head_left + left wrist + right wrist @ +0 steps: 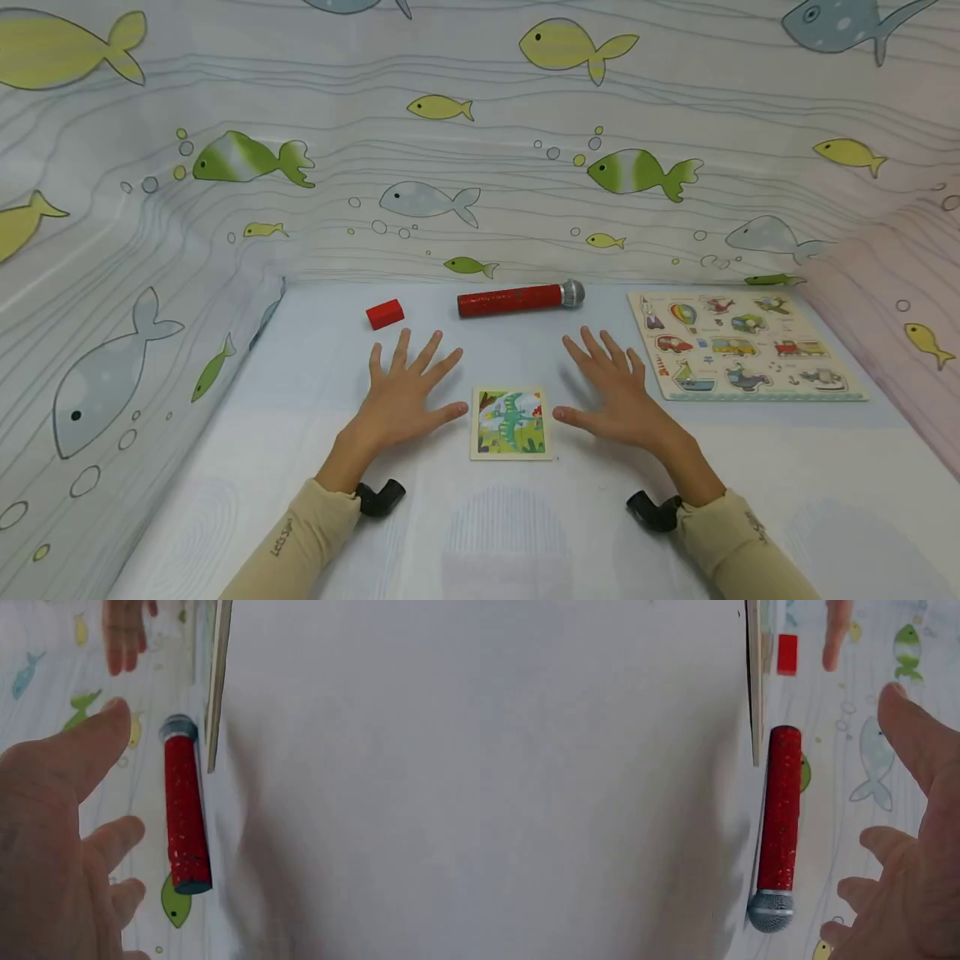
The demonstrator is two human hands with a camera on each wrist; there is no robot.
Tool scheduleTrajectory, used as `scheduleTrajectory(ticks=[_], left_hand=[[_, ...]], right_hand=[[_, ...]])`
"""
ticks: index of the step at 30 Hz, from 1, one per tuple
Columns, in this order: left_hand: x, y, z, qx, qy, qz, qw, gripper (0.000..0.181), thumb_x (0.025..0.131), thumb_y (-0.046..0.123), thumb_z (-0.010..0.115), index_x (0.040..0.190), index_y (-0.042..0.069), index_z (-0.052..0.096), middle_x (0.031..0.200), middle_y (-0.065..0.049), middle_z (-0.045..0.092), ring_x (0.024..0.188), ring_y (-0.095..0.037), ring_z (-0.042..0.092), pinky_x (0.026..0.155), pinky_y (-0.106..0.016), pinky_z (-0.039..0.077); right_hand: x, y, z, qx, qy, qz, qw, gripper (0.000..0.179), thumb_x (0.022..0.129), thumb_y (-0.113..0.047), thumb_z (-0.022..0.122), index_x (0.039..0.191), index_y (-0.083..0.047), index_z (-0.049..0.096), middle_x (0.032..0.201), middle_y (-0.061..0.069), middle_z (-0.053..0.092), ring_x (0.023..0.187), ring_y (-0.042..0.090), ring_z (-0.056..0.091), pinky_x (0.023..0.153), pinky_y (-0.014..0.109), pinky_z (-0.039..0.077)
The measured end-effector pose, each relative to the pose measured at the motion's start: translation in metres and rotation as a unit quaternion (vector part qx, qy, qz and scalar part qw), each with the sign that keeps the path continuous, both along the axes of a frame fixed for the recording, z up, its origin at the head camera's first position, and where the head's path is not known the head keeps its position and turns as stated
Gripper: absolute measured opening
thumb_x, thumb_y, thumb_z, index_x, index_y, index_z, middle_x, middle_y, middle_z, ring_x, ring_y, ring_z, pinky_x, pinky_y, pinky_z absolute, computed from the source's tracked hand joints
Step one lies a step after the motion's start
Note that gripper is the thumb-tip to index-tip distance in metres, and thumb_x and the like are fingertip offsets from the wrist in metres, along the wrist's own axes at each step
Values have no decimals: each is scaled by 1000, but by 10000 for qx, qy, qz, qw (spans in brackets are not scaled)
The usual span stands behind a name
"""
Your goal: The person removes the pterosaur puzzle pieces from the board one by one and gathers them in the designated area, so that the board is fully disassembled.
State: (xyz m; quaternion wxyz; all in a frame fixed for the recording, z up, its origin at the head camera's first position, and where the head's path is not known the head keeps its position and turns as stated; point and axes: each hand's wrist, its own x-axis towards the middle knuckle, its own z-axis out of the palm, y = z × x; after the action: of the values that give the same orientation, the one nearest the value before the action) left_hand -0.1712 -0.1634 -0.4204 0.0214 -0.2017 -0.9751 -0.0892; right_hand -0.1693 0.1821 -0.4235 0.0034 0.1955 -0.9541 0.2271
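Between the two hands lies a small square picture puzzle (512,422) showing a green winged dinosaur. My left hand (405,398) is spread to its left, thumb pointing at the puzzle's edge, with nothing held. On the other side my right hand (611,390) is spread the same way, its thumb near the right edge, also holding nothing. Beyond the hands lies a red microphone (513,300) with a silver head. A small red block (385,314) sits past the left fingertips. Both wrist views show the microphone (187,814) beyond loosely extended fingers.
To the right lies a wooden board (750,346) with vehicle pictures. A fish-print cloth (480,167) rises behind and at the sides of the white table surface (510,533). Black bent pieces (382,498) stick out by both sleeve cuffs.
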Motion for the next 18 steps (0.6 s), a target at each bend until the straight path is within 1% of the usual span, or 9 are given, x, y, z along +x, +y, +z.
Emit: scheduleTrajectory(ticks=[3,5,8,10,13,18], left_hand=[[1,3,0,-47,-337,-276,9990,87,86,78,54,160,38,30,173,-1,14,158,-48,1,115,-77,-2],[2,5,1,-76,-521,-395,9978,91,82,81,57,159,38,33,173,-2,16,158,-48,4,115,-77,-1],[4,8,1,-187,-752,-462,9959,98,76,84,60,158,38,35,172,-2,18,158,-47,5,115,-77,-1],[5,9,1,-242,-840,-490,9950,101,73,86,63,158,37,37,172,-4,20,157,-48,6,115,-78,0],[4,11,1,-266,-976,-546,9934,106,69,86,66,157,36,38,172,-5,20,157,-48,6,115,-79,0],[3,14,-1,-208,-1038,-699,9919,110,66,84,70,158,35,37,171,-7,21,157,-48,8,115,-79,3]], right_hand=[[0,-6,-2,-182,-221,376,9989,107,78,-59,79,163,-27,24,172,11,14,159,42,6,118,72,3],[0,-10,-4,-241,-404,584,9972,108,75,-59,82,162,-26,29,171,11,19,158,42,9,117,71,7],[0,-14,-7,-273,-716,827,9936,106,72,-59,84,160,-26,35,169,10,27,157,41,14,117,69,12],[0,-16,-8,-291,-865,953,9913,103,72,-58,85,158,-26,39,168,9,31,156,41,17,117,68,13],[0,-19,-10,-302,-895,1066,9898,98,72,-58,84,155,-25,44,165,9,36,155,41,20,117,67,14],[0,-21,-15,-304,-688,1085,9912,91,73,-56,84,151,-23,50,162,8,40,153,40,23,116,67,15]])
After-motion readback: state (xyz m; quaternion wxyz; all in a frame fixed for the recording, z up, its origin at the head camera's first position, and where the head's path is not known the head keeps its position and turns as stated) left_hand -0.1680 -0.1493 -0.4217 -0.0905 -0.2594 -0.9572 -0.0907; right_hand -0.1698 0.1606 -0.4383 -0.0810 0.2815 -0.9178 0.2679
